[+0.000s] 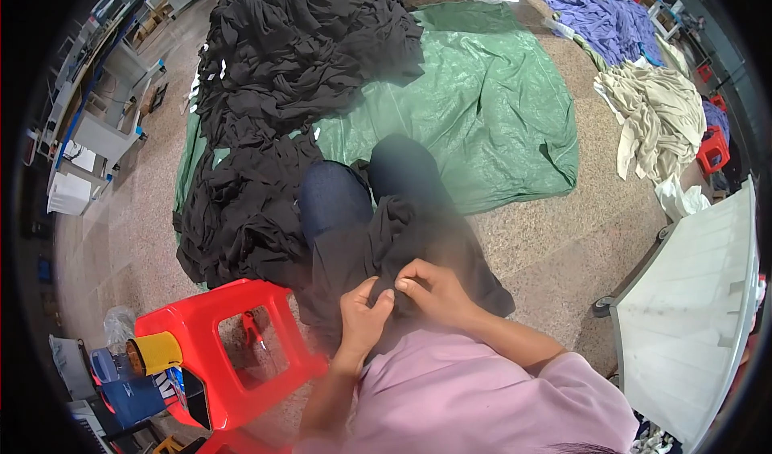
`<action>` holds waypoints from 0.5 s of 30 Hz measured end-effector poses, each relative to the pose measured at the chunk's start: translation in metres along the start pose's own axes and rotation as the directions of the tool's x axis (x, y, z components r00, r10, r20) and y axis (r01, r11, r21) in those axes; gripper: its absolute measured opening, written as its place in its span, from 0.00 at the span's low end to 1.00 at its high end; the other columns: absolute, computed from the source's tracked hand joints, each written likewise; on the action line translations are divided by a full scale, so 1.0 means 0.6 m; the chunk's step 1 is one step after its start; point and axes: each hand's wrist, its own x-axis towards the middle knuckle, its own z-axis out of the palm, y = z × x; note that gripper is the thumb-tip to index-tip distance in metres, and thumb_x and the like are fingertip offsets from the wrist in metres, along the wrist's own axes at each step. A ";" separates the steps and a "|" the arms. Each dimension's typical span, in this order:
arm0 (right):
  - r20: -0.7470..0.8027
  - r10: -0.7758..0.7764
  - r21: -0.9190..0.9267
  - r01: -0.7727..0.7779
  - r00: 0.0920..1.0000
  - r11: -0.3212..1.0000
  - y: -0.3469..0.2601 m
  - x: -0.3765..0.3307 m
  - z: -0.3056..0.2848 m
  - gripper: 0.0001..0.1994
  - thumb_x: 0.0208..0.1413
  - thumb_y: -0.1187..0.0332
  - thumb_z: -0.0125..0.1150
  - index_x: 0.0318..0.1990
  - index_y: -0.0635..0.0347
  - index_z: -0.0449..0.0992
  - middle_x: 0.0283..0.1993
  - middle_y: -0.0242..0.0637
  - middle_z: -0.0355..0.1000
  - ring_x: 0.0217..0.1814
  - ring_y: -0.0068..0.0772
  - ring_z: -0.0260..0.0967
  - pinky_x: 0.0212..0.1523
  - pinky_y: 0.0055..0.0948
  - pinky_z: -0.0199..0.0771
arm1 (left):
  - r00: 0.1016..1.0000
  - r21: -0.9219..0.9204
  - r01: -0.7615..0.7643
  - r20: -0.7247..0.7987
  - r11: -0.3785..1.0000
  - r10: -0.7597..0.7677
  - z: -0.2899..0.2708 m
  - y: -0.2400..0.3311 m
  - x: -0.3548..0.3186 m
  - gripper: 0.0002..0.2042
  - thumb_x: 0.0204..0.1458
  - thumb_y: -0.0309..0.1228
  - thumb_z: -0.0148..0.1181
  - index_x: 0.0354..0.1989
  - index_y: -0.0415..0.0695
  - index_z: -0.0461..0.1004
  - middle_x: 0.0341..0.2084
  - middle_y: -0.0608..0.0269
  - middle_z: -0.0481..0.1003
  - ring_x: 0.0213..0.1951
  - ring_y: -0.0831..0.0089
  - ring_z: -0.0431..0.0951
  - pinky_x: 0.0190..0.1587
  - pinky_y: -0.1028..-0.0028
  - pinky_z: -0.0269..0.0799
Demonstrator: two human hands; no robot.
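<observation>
Black fabric [346, 262] lies across my lap, over blue jeans. My left hand [366, 313] pinches a bit of this fabric between thumb and fingers. Close beside it, my right hand [434, 291] grips the same fabric, thumb and forefinger pressed together. A small gap separates the two hands. What detail of the cloth lies between the fingertips is too small to make out. Ahead of my knees a large heap of black fabric [297, 44] spreads over a green plastic sheet [490, 108], with more of it reaching down on the left.
At my left stands a red plastic stool [241, 357] with a yellow roll [157, 353] on its edge; red-handled snippers [253, 329] show through its opening. A white wheeled bin [683, 309] stands at right. Purple cloth [611, 28] and cream cloth [655, 112] lie at far right.
</observation>
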 end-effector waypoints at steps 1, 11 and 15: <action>0.020 0.013 0.051 -0.014 1.000 0.999 -0.007 0.001 0.002 0.11 0.55 0.70 0.61 0.43 0.65 0.73 0.29 0.34 0.72 0.34 0.19 0.67 0.36 0.24 0.68 | 1.000 0.000 -0.007 -0.005 1.000 0.007 0.005 0.007 0.001 0.03 0.50 0.22 0.56 0.31 0.35 0.75 0.23 0.74 0.71 0.27 0.86 0.66 0.28 0.82 0.63; 0.193 -0.486 -0.430 0.518 0.853 0.739 -0.211 -0.010 -0.140 0.16 0.51 0.60 0.63 0.42 0.64 0.76 0.26 0.41 0.73 0.27 0.42 0.73 0.30 0.34 0.74 | 0.781 0.578 -0.603 0.566 0.550 0.262 -0.034 0.106 0.034 0.62 0.19 0.58 0.75 0.65 0.37 0.51 0.61 0.44 0.61 0.67 0.53 0.54 0.67 0.45 0.32; -0.057 -0.643 -0.398 0.573 0.764 0.716 -0.256 0.003 -0.153 0.13 0.55 0.64 0.59 0.42 0.66 0.76 0.32 0.42 0.74 0.33 0.39 0.74 0.36 0.32 0.75 | 0.678 0.515 -0.621 0.732 0.591 0.074 -0.001 0.086 0.021 0.33 0.39 0.40 0.67 0.55 0.40 0.65 0.34 0.52 0.77 0.42 0.56 0.78 0.62 0.51 0.55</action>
